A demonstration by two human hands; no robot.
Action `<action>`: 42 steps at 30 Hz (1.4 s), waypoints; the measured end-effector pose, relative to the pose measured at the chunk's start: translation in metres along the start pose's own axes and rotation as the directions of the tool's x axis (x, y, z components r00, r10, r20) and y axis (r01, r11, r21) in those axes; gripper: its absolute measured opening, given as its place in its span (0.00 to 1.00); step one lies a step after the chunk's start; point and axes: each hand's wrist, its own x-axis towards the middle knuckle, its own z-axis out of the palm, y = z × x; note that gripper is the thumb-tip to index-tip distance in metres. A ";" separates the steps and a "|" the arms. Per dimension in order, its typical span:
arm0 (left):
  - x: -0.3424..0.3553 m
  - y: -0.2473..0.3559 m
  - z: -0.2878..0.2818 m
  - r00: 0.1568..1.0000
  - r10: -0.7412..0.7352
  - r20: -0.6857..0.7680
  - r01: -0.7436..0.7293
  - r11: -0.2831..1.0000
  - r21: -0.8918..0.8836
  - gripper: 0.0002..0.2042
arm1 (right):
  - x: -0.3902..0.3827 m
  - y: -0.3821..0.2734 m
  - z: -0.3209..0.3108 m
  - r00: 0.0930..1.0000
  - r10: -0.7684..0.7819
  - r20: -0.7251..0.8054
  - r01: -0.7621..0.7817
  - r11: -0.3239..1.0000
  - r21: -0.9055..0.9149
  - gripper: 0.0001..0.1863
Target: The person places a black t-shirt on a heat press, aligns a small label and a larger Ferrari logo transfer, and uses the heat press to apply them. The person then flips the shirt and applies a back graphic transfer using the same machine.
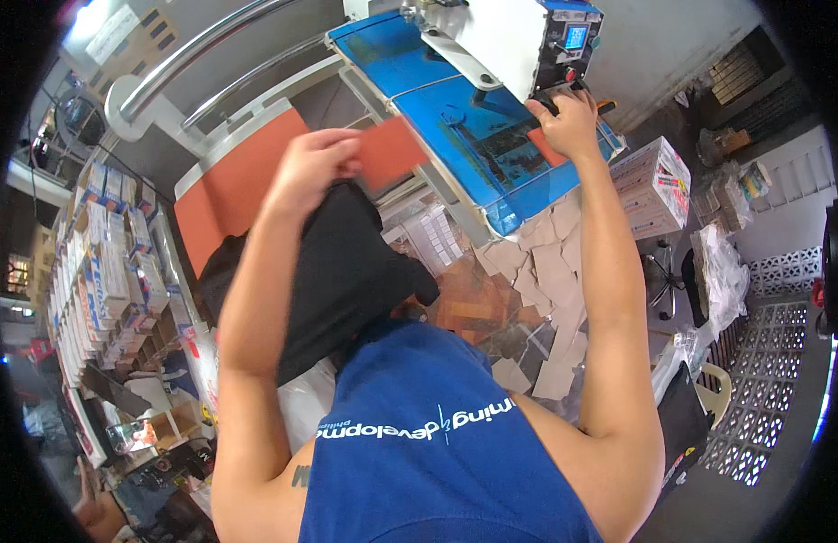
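Orange-red piece (392,152), gripped by one end

Left hand (319,167) appears to pinch its left end, thumb against curled fingers (motion blur); piece extends toward the blue bed (520,201). End grip likely leaves most of the face uncovered. Right hand (571,125) curls around the black handle (563,92) below the control box (568,50), perhaps for control. Black cloth (342,271) bunches under left forearm, seemingly propped; support hidden.
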 end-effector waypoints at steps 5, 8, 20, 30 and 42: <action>0.037 -0.008 0.115 0.983 -0.009 0.183 0.105 0.847 -0.521 0.21 | 0.000 0.008 -0.002 1.000 -0.028 0.011 0.027 0.997 0.072 0.26; 0.016 -0.017 0.065 0.993 0.070 0.092 -0.026 0.911 -0.412 0.18 | 0.005 0.019 0.006 0.994 -0.070 -0.081 0.073 0.997 0.032 0.25; -0.260 -0.201 -0.294 0.547 0.041 -0.836 0.349 0.897 0.271 0.11 | -0.007 -0.045 0.028 0.803 -0.093 -0.589 -0.126 0.939 -0.319 0.09; -0.221 -0.214 -0.313 0.737 0.072 -0.672 0.400 0.754 0.520 0.16 | -0.043 -0.299 0.221 0.861 0.114 0.495 -0.282 0.918 0.278 0.23; -0.371 -0.035 -0.249 0.856 0.127 -0.500 0.095 0.913 0.396 0.06 | -0.007 -0.206 -0.013 0.703 -0.460 0.542 -0.106 0.686 0.720 0.07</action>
